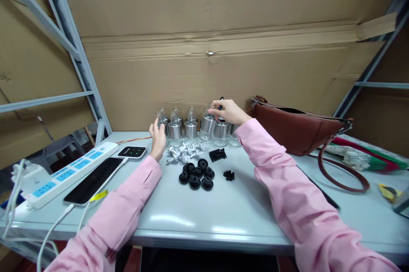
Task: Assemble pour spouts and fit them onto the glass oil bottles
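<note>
Several clear glass bottles with silver metal bands, such as this bottle (pixel 174 130), stand in a row along the cardboard. My right hand (pixel 228 111) has its fingers closed at the neck of a glass bottle (pixel 207 126), which leans slightly. A small black piece (pixel 221 102) shows by those fingers; its kind is unclear. My left hand (pixel 157 139) is beside the leftmost bottles, fingers apart, with nothing visibly held. In front of the row lie white plastic nozzle-like parts (pixel 183 153), round black caps (pixel 194 181), small black rods (pixel 217 154) and tiny black pieces (pixel 229 175).
Left on the table (pixel 223 216) are a white power strip (pixel 73 174), a phone (pixel 94 180) with cables and a small black-and-white device (pixel 132 152). A brown leather bag (pixel 294 129) with its strap lies right. A cardboard wall (pixel 223 72) closes the back between metal posts.
</note>
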`<state>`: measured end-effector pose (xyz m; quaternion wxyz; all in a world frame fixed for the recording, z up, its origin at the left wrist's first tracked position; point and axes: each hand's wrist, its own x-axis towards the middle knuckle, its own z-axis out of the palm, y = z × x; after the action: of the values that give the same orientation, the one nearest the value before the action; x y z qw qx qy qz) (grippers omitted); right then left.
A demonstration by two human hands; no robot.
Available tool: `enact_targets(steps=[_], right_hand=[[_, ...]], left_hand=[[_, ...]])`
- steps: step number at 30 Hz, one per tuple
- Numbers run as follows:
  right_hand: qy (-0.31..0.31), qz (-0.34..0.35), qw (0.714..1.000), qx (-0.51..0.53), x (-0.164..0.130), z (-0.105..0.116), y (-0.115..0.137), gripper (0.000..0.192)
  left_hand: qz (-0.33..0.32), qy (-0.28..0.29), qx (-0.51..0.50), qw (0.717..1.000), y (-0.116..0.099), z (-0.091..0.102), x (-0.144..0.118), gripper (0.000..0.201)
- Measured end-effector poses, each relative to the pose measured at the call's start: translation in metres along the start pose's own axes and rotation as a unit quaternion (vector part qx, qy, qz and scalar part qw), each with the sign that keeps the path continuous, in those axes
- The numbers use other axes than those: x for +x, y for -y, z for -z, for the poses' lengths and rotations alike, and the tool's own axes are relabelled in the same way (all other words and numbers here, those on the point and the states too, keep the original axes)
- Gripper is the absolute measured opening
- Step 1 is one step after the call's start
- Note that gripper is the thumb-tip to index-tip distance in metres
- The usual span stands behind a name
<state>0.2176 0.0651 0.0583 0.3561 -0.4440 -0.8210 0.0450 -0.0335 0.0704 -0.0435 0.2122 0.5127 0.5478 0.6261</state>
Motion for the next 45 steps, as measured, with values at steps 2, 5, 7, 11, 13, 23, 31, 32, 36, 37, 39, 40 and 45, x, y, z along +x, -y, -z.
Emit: enact_targets(steps=[2, 5, 7, 11, 13, 23, 31, 32, 36, 37, 39, 40, 45], right_hand=[[0.003, 0.000, 1.000, -0.004, 0.001, -0.004, -0.001, 0.020], [0.008, -0.001, 1.000, -0.014, 0.002, -0.008, -0.003, 0.018], [0.014, 0.001, 1.000, -0.027, 0.003, -0.010, -0.005, 0.016], [0.019, 0.008, 0.998, -0.052, 0.004, -0.014, -0.009, 0.016], [0.022, 0.007, 0.998, -0.055, 0.004, -0.016, -0.011, 0.016], [0.048, -0.021, 0.997, -0.051, 0.003, -0.020, -0.013, 0.015], [0.065, -0.035, 0.996, -0.059, 0.005, -0.028, -0.024, 0.013], [0.062, -0.037, 0.995, -0.069, 0.006, -0.029, -0.025, 0.013], [0.051, -0.035, 0.992, -0.110, 0.007, -0.033, -0.027, 0.011], [0.048, -0.036, 0.991, -0.116, 0.007, -0.034, -0.027, 0.011], [0.043, -0.044, 0.990, -0.129, 0.007, -0.035, -0.027, 0.009], [0.041, -0.050, 0.989, -0.135, 0.007, -0.036, -0.026, 0.008], [0.037, -0.072, 0.984, -0.157, 0.007, -0.032, -0.018, 0.014]], left_hand=[[0.000, 0.000, -0.006, 1.000, 0.000, 0.000, 0.000, 0.041], [-0.001, 0.001, -0.018, 1.000, 0.001, 0.000, 0.000, 0.040], [-0.003, 0.000, -0.023, 1.000, 0.001, 0.000, 0.000, 0.039], [-0.003, 0.002, -0.019, 1.000, 0.000, 0.000, 0.000, 0.039], [-0.004, 0.003, -0.019, 1.000, 0.000, 0.000, -0.001, 0.039], [0.005, -0.002, -0.025, 1.000, -0.002, 0.000, -0.002, 0.036], [0.017, -0.004, -0.019, 1.000, -0.002, 0.000, 0.000, 0.036], [0.019, -0.005, -0.019, 1.000, -0.002, 0.000, 0.000, 0.036], [0.023, -0.008, -0.024, 0.999, -0.002, -0.001, 0.000, 0.035], [0.023, -0.008, -0.025, 0.999, -0.002, -0.001, 0.000, 0.036], [0.025, -0.007, -0.027, 0.999, -0.002, -0.001, -0.001, 0.036], [0.026, -0.007, -0.028, 0.999, -0.002, -0.001, -0.001, 0.036], [0.031, -0.011, -0.029, 0.999, -0.003, -0.001, -0.002, 0.035]])
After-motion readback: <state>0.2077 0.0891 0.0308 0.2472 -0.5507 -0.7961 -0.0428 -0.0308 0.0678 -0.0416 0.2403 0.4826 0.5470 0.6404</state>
